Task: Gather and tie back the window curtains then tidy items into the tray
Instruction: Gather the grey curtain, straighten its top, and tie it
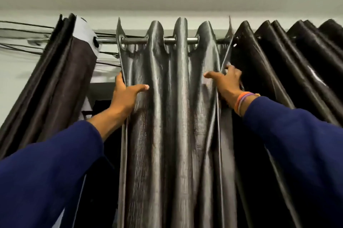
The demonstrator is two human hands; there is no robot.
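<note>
Gripping the middle curtain panel (176, 107) at twelve o'clock: our left hand (126, 96) pinches its nine o'clock edge, right hand (225, 83) clasps its three o'clock edge, panel hanging from the rod (178, 40).

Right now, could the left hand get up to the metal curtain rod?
Probably yes. The left hand grips the grey curtain's left edge just below the rod, and only hanging cloth lies between them; the arm is not fully stretched.
</note>
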